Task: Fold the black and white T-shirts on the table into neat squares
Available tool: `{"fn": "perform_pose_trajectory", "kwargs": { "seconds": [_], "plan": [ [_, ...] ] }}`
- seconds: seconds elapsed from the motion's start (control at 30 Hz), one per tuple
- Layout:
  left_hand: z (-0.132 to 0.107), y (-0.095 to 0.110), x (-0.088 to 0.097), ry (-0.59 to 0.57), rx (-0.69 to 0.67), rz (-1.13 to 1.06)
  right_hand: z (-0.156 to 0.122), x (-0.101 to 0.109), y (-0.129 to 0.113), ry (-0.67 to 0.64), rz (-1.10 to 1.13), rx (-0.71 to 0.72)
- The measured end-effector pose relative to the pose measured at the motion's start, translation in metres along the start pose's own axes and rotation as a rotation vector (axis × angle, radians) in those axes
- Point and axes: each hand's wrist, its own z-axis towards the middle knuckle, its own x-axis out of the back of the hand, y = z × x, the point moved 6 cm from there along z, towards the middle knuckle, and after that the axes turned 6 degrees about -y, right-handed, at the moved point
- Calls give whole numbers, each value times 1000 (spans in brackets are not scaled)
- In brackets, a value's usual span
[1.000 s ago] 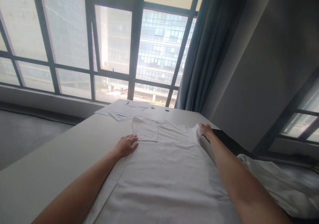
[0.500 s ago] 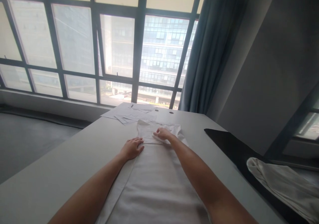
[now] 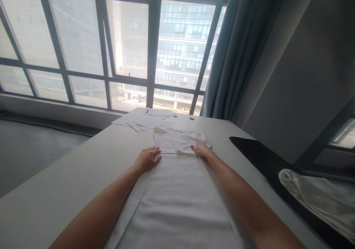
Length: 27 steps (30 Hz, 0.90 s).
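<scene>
Head view, single entry

- White T-shirt: lies flat along the middle of the counter, collar end far, hem end near. A second ago its right side spread wide toward the black mat; now that side is turned in over the middle and the shirt is a narrow band. The two sleeves overlap at the far end. Judged: both long sides are folded in, and the length is not yet folded across
- Left hand: palm down on the shirt's left edge, near the sleeves, in the same place as a second ago. Grip apart, fingers flat, clamped on nothing
- Right hand: it carried the right side inward and now rests palm down on the new right edge, just beside the folded sleeve. Grip apart, fingers flat and pressing, nothing clasped
- Paper sheets: far end of the counter, just beyond the collar
- Black mat: right side of the counter, now apart from the shirt
- Crumpled white cloth: near right, on the mat
- Blue curtain and gridded window: beyond the far end
</scene>
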Motion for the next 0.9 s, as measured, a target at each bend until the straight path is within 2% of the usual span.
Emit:
{"fn": "perform_pose_trajectory", "kwargs": {
  "seconds": [0.1, 0.2, 0.3, 0.4, 0.5, 0.57, 0.67, 0.73, 0.8, 0.9],
  "plan": [
    [0, 0, 1, 5, -18, -23, 12, -12, 18, -19, 48, -2],
    [1, -5, 3, 50, -44, -115, 19, -15, 24, -9, 82, -3],
    [4, -12, 4, 93, -25, -231, 22, -9, 27, 25, 87, -4],
    [6, -13, 3, 64, -20, -216, 19, 3, 26, 54, 56, -40],
    [6, -9, 1, 12, -48, -128, 5, 14, 9, 63, 25, -53],
    [5, -8, 1, 2, -53, -98, -11, 14, -14, 46, 45, 29],
    [6, -9, 0, 10, -66, -101, -37, 2, -55, -56, 112, 227],
    [6, -11, -1, 19, -63, -131, -48, -8, -71, -112, 107, 272],
    [7, -14, -1, 31, -45, -170, -50, -14, -75, -121, 97, 265],
    [7, -16, -1, 37, -23, -208, -36, -15, -66, -85, 97, 235]
  ]
}}
